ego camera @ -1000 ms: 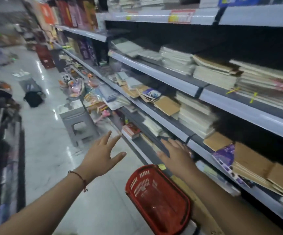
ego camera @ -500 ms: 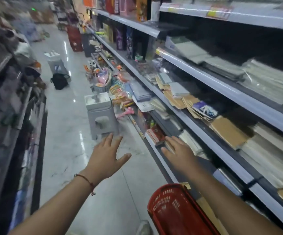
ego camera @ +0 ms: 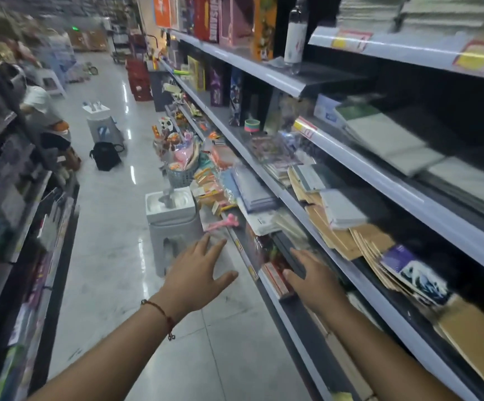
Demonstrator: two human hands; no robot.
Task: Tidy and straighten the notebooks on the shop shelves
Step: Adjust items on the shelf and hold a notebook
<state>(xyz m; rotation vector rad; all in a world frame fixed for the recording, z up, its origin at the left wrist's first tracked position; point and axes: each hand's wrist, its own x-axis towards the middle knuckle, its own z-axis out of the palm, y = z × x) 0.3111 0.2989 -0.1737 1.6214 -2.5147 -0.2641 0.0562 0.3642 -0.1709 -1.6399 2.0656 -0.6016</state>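
Motion blur smears the notebooks [ego camera: 339, 224] on the middle shelf [ego camera: 379, 287]; cover print illegible; the brown notebook [ego camera: 478, 342] is cut by the right edge; price labels [ego camera: 350, 40] unreadable; right hand [ego camera: 313, 280] fingertips indistinct against dark stock.

Narrow shop aisle, glossy pale tiled floor [ego camera: 104, 256] with light reflections. Grey metal shelving [ego camera: 379, 175] along right, dark shelving [ego camera: 17, 227] left. Grey plastic stool [ego camera: 174, 227] mid-aisle, second stool [ego camera: 101, 123] beyond, black bag [ego camera: 106, 154] on floor.

Both hands empty, fingers spread: left [ego camera: 198, 273] over aisle floor [ego camera: 113, 256], right [ego camera: 311, 280] by lower shelf notebooks [ego camera: 345, 233].
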